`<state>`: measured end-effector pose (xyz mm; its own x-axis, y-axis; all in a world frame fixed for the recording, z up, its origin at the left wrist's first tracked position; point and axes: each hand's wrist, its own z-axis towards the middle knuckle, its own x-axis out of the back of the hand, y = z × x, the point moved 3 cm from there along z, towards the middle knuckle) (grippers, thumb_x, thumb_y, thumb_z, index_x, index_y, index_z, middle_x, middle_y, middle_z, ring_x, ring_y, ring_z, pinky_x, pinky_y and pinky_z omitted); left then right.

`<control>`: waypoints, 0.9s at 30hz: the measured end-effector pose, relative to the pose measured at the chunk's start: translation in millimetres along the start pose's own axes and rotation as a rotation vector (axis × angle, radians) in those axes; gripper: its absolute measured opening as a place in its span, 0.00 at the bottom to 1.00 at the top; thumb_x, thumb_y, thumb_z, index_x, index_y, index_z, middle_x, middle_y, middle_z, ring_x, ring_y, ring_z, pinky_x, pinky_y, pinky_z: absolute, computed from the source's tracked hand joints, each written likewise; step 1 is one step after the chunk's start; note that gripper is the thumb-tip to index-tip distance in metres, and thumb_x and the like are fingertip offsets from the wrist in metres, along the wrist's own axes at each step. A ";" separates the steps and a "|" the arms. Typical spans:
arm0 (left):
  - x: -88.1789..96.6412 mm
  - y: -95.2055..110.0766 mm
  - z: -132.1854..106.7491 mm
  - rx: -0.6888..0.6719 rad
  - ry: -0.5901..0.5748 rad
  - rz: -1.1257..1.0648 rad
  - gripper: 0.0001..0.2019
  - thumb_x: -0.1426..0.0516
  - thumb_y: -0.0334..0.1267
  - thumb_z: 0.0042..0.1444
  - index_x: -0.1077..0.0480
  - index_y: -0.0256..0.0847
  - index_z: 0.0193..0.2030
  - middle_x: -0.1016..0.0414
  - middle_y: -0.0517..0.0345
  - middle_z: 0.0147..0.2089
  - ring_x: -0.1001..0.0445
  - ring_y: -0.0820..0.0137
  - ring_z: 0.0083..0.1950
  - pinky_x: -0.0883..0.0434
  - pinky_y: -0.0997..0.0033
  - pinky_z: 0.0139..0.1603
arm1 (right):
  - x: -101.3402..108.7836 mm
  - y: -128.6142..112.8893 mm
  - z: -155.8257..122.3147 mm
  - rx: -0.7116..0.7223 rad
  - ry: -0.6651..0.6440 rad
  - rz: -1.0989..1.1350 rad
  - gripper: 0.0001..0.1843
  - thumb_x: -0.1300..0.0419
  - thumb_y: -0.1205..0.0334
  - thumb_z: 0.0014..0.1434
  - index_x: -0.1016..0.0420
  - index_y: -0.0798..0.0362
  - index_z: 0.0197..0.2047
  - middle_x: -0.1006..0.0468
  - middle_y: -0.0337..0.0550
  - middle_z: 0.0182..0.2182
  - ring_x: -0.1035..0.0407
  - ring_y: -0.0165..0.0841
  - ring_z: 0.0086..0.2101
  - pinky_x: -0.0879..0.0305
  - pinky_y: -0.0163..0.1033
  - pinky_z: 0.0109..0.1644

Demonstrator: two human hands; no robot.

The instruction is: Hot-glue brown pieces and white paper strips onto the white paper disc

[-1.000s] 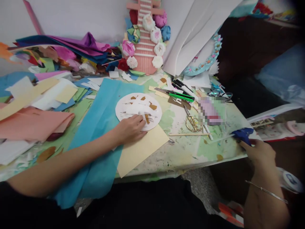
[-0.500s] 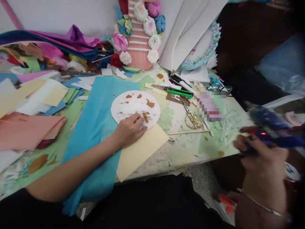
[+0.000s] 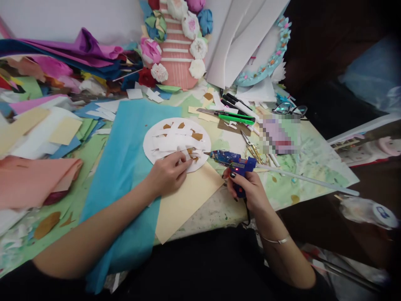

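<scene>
A white oval disc (image 3: 150,142) with white paper strips and brown paper pieces on it lies partly over blue tissue paper (image 3: 125,129) and a cream paper sheet (image 3: 178,209). My left hand (image 3: 169,173) rests at its lower edge, with thumb and index finger pinched at a white paper strip (image 3: 180,149); the fingertips partly hide the contact. My right hand (image 3: 249,186) is wrapped round a blue glue gun (image 3: 242,166) with a red light. The gun's nozzle points left, close to the disc's right edge, and a long glue stick (image 3: 307,179) sticks out behind.
Golden-handled scissors (image 3: 249,144), a green cutter knife (image 3: 236,119), markers (image 3: 241,106) and glasses (image 3: 288,109) lie beyond the glue gun. Coloured paper scraps (image 3: 40,175) cover the left. A flower-decorated pink panel (image 3: 177,62) stands at the back.
My right hand has brought the glue gun in from the far right, over the table to the disc. My left hand stays at the disc's lower edge.
</scene>
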<state>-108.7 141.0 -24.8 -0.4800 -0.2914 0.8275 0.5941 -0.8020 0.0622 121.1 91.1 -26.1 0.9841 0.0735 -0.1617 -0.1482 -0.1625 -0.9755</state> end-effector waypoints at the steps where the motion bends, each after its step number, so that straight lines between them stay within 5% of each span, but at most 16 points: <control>1: -0.5 -0.5 0.0 -0.002 -0.008 -0.011 0.12 0.45 0.28 0.56 0.25 0.35 0.46 0.25 0.48 0.40 0.28 0.69 0.33 0.30 0.70 0.30 | -1.9 2.0 0.6 -0.010 -0.010 0.007 0.12 0.39 0.54 0.57 0.28 0.55 0.35 0.34 0.32 0.15 0.42 0.25 0.14 0.47 0.30 0.15; 15: -1.1 -1.3 1.2 -0.044 -0.042 -0.026 0.09 0.45 0.31 0.59 0.23 0.36 0.42 0.25 0.49 0.38 0.29 0.70 0.33 0.30 0.70 0.30 | -4.8 16.7 1.9 -0.047 -0.021 -0.070 0.14 0.39 0.52 0.57 0.29 0.55 0.36 0.33 0.32 0.13 0.42 0.26 0.14 0.46 0.32 0.18; 27: -4.4 -10.7 -3.1 0.109 0.062 -0.248 0.07 0.44 0.30 0.60 0.24 0.38 0.42 0.26 0.52 0.40 0.28 0.73 0.35 0.28 0.73 0.35 | -10.5 15.3 3.0 -0.057 -0.043 -0.238 0.14 0.40 0.52 0.59 0.34 0.52 0.29 0.35 0.32 0.13 0.42 0.26 0.14 0.45 0.33 0.18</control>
<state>-115.0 149.2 -30.8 -0.6557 -0.1274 0.7442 0.5179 -0.7931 0.3206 108.2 90.8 -39.8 0.9853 0.1584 0.0643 0.0943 -0.1903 -0.9772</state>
